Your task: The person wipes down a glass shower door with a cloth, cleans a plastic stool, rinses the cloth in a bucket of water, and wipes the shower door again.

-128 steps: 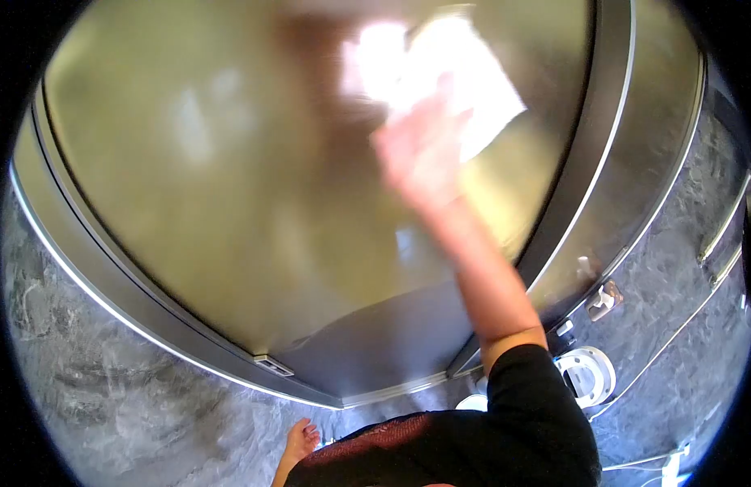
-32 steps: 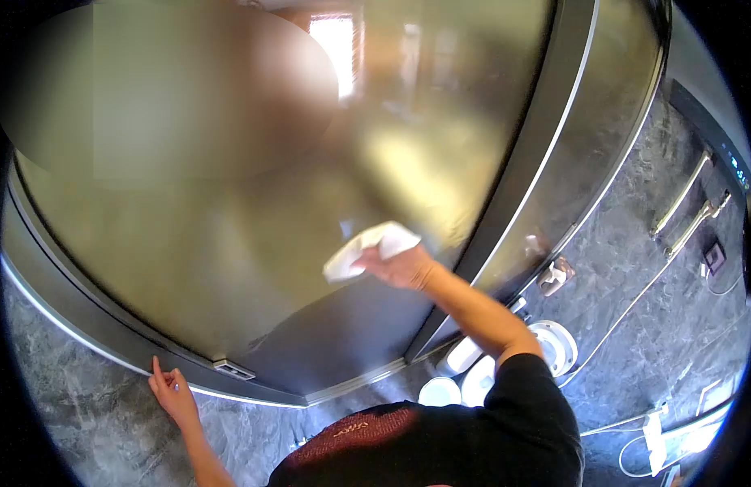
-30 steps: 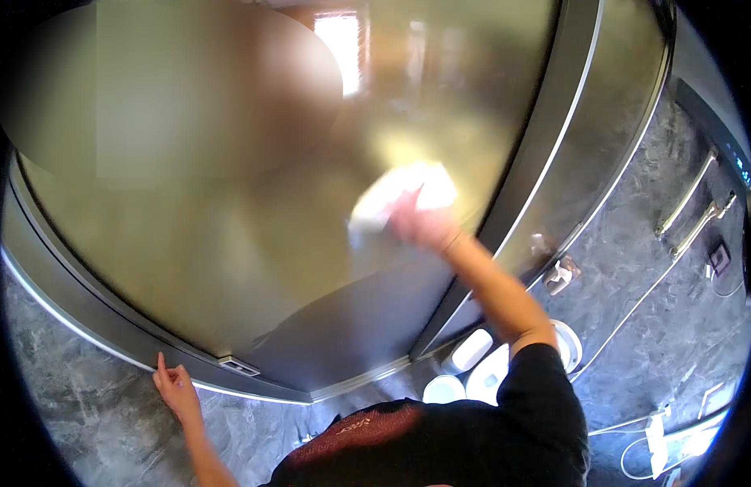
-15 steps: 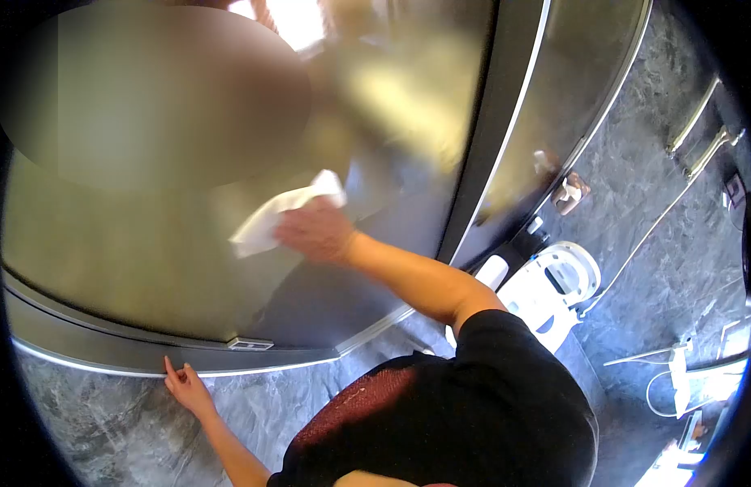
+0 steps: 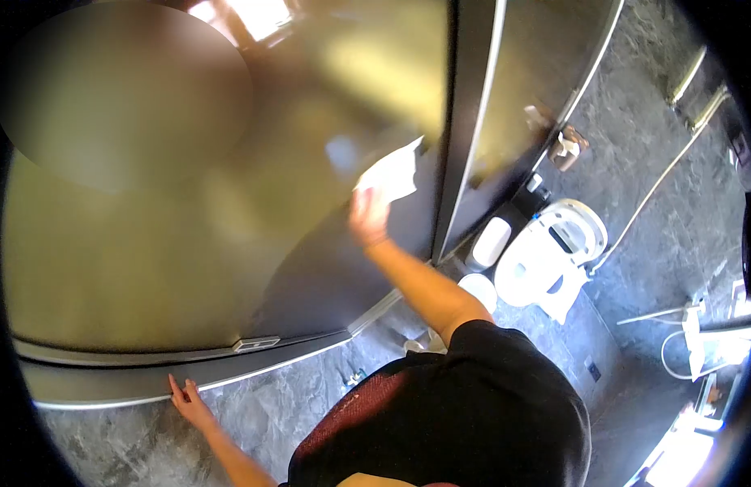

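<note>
In my right hand (image 5: pixel 369 216) is a thin white cloth (image 5: pixel 393 172), gripped at its near end. The cloth lies spread against a large glossy dark door panel (image 5: pixel 189 268), which shows blurred yellowish reflections. My right arm is stretched across the panel, near its right edge. At lower left, my left hand (image 5: pixel 190 403) rests against the grey door frame (image 5: pixel 107 383), its fingers apart and nothing held. A small rectangular recessed pull (image 5: pixel 255 345) sits at the panel's lower edge, to the right of my left hand.
A white toilet (image 5: pixel 534 264) with its lid up stands at right, a white bin (image 5: pixel 489 243) beside it. A tissue holder (image 5: pixel 568 148) is on the grey marbled wall (image 5: pixel 635 105). A hose (image 5: pixel 656 183) hangs along that wall. A dark vertical post (image 5: pixel 465 105) borders the panel.
My right hand and the cloth have moved right and slightly up across the panel. My left hand stays at the frame. The view has shifted, showing more of the floor by the toilet.
</note>
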A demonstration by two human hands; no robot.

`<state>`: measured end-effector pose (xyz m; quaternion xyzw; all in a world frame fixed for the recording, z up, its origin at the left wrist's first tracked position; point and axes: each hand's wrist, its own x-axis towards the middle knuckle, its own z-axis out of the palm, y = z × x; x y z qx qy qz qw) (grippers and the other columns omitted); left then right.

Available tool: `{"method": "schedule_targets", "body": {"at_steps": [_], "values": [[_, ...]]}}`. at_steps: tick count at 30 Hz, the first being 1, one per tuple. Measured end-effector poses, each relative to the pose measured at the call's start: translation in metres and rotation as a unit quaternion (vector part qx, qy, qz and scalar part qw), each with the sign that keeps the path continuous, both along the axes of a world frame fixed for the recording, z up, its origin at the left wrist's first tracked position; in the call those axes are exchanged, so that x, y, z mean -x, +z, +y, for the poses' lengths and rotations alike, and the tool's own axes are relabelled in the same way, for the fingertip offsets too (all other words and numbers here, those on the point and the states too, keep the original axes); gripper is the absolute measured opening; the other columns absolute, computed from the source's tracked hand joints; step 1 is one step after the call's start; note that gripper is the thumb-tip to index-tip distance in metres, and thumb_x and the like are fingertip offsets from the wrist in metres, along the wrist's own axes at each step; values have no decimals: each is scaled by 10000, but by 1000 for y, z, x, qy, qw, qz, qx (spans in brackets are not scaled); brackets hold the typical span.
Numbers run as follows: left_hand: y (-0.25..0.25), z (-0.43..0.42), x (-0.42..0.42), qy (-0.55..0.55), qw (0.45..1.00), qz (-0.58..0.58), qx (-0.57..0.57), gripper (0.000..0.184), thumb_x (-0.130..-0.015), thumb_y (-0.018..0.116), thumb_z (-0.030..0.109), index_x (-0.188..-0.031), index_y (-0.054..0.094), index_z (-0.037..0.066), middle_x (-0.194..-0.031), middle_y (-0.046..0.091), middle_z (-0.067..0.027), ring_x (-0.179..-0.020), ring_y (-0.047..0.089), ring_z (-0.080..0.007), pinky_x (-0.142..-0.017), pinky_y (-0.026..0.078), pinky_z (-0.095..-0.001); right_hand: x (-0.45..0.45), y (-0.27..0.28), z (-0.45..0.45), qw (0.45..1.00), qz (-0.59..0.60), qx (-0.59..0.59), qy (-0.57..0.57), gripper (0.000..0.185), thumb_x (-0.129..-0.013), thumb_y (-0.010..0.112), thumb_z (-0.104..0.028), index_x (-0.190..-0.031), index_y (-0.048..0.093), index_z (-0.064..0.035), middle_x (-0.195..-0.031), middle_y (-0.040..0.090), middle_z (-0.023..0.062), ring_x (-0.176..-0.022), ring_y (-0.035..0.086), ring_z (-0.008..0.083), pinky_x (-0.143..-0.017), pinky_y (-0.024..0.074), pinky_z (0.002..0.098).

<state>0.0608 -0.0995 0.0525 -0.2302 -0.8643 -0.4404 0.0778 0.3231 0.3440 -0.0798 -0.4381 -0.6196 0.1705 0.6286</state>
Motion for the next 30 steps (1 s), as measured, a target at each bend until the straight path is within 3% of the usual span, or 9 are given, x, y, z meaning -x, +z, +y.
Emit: {"method": "schedule_targets", "body": {"at_steps": [5, 6, 12, 14, 17, 22, 25, 27, 30], "values": [[0, -1, -7, 7, 994, -47, -98, 385, -854, 566, 153, -1215, 475, 54, -847, 390, -34, -780, 444, -115, -723, 449, -255, -30, 13, 0, 996, -3, 83, 45, 195, -829, 485, -114, -954, 493, 36, -1076, 444, 305, -1058, 396, 492, -958, 301, 506], [-4, -3, -7, 9, 989, -48, -140, 336, -848, 582, 158, -1149, 513, 27, -839, 410, -40, -777, 444, -114, -718, 449, -254, -36, 4, 32, 995, 19, -9, -102, 171, -827, 483, -80, -949, 476, 41, -1023, 463, 298, -996, 431, 480, -906, 351, 488], [-17, 24, -28, 152, 970, 177, 62, 288, -823, 630, 243, -896, 486, 5, -823, 443, -66, -741, 434, -136, -701, 437, -271, -156, -10, 89, 991, -66, -109, 40, 223, -839, 465, -83, -1036, 544, -12, -996, 575, 215, -918, 560, 371, -789, 460, 366], [-25, 25, -23, 163, 963, 188, 101, 320, -810, 642, 244, -940, 491, -6, -881, 452, -90, -749, 453, -164, -701, 437, -297, -165, 1, 81, 994, -89, 18, 68, 223, -859, 476, -147, -1014, 549, -3, -906, 607, 168, -846, 578, 295, -752, 437, 339], [-34, 20, -12, 169, 936, 273, 144, 251, -823, 609, 204, -960, 518, 14, -1001, 398, -139, -795, 469, -209, -696, 440, -304, -153, -6, 83, 995, -41, -31, 80, 174, -885, 384, -21, -988, 520, 12, -904, 524, 127, -909, 487, 225, -850, 370, 281], [-50, 9, 4, 145, 899, 358, 206, 191, -832, 583, 175, -936, 534, 23, -989, 391, -141, -797, 463, -208, -704, 441, -307, -147, 4, 81, 979, -51, -128, 147, 164, -873, 382, 0, -1005, 479, 1, -901, 468, 124, -883, 449, 240, -827, 365, 275], [-70, 7, 1, 157, 892, 378, 191, 175, -844, 567, 164, -933, 530, 18, -1003, 412, -138, -816, 472, -200, -709, 441, -309, -149, -26, 80, 986, -110, -123, 12, 240, -852, 420, 8, -1080, 490, -20, -908, 548, 182, -850, 530, 290, -781, 423, 312], [-99, 9, -8, -85, 926, 366, 33, 170, -857, 546, 151, -951, 529, 11, -1023, 442, -128, -819, 495, -196, -706, 446, -310, -143, -10, 65, 996, 1, -44, 78, 239, -851, 428, 8, -1082, 489, 8, -959, 549, 207, -902, 537, 325, -820, 414, 318], [-180, 29, -72, -203, 958, 148, 141, 210, -886, 490, 186, -970, 537, -1, -905, 523, -108, -760, 521, -194, -656, 460, -312, -144, -36, 84, 950, -180, -253, -10, 208, -829, 449, 32, -1032, 497, 32, -954, 552, 213, -909, 543, 364, -832, 420, 348]]}}
